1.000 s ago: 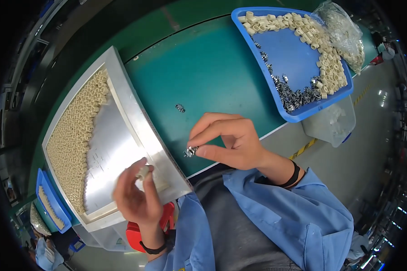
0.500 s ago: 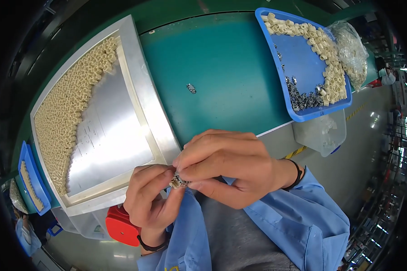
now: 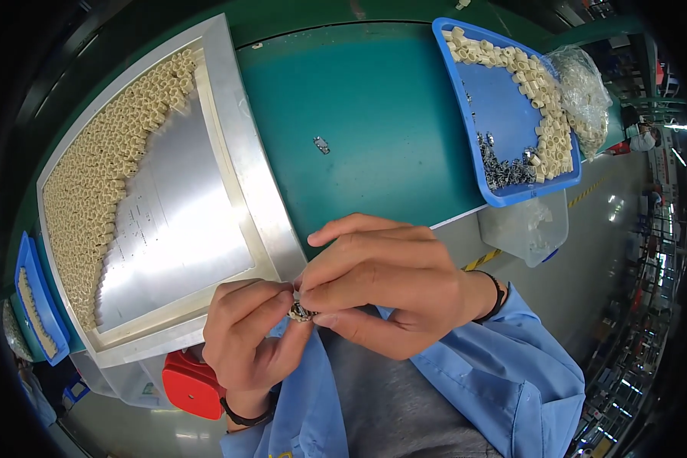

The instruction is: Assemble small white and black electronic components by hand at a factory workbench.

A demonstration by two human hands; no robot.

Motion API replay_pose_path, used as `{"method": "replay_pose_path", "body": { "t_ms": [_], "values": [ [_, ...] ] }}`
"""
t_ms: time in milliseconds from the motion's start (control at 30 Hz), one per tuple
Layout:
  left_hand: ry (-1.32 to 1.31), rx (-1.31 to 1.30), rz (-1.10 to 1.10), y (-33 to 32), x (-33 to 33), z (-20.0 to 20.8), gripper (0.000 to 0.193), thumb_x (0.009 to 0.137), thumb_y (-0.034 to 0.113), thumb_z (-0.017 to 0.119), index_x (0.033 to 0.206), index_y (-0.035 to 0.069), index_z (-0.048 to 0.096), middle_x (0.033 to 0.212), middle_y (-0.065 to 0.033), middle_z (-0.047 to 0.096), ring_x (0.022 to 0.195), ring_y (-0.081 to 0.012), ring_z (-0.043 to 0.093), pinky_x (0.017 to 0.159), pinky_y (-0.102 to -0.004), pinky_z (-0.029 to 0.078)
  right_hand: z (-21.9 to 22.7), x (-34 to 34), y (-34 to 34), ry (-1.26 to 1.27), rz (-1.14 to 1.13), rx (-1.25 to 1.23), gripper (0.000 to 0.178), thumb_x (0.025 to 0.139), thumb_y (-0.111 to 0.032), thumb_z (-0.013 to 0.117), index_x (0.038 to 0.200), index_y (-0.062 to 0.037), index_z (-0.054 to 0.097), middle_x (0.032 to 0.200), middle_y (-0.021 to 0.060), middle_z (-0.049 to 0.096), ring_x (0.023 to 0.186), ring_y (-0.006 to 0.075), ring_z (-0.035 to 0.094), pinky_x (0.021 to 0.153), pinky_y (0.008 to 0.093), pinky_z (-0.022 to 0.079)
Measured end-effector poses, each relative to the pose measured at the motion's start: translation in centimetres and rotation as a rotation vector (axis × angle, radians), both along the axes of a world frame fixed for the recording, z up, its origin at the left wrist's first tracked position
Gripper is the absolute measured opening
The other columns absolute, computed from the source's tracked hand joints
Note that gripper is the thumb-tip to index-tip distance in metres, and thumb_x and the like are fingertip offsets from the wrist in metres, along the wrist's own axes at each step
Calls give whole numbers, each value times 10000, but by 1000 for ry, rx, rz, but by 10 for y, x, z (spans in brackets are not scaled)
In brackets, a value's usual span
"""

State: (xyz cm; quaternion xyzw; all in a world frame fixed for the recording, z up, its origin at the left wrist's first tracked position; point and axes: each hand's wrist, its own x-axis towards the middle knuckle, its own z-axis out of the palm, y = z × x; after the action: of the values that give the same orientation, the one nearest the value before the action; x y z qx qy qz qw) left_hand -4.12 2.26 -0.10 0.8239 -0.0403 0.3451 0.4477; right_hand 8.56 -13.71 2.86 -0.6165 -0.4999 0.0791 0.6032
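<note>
Close in front of my body, both hands meet over a small cream plastic sleeve with shiny metal in it [image 3: 301,311]. My left hand [image 3: 244,336] is closed, pinching the sleeve from the left between thumb and forefinger. From the right, the thumb and fingers of my right hand [image 3: 389,286] are closed on its metal part; fingertips partly hide it. Beyond them, one loose metal clip [image 3: 321,145] lies on the green tabletop [image 3: 359,91].
At left, a metal-framed tray [image 3: 258,164] holds many cream sleeves [image 3: 91,206]. A blue tray [image 3: 504,91] at far right contains cream sleeves and dark metal clips [image 3: 504,169]; a clear bag [image 3: 584,88] sits beside it. Below are a red stool [image 3: 191,385] and clear bin [image 3: 530,229].
The view has shifted slightly. My right forefinger is raised a little more away from the other fingers, and the sleeve has tilted between my fingertips. Both hands still hold it.
</note>
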Motion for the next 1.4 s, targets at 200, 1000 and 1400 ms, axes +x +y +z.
{"method": "replay_pose_path", "body": {
  "t_ms": [200,1000,1400],
  "values": [
    [16,84,-3,1,-3,2,346,733,-39,843,1036,-32,676,976,-159,696,775,-284,688,653,-342,558,-1,0,0,-124,-8,-9,227,763,-10,798,985,-7,750,929,99,741,743,207,707,886,455,566],
    [318,-361,-31,-14,22,-29,366,910,-164,565,1251,-84,669,1213,-217,633,1071,-276,658,856,-349,575,-50,160,-205,-289,-812,-885,211,903,-101,707,1100,-31,726,954,109,684,861,265,680,769,374,542],
    [338,-400,-22,-15,22,-31,261,913,-106,627,1157,-14,618,1165,-190,622,1046,-242,640,899,-337,529,-57,171,-205,-165,-717,-859,155,915,-106,684,1038,-39,749,927,118,682,828,261,679,761,378,546]
  ]
}}
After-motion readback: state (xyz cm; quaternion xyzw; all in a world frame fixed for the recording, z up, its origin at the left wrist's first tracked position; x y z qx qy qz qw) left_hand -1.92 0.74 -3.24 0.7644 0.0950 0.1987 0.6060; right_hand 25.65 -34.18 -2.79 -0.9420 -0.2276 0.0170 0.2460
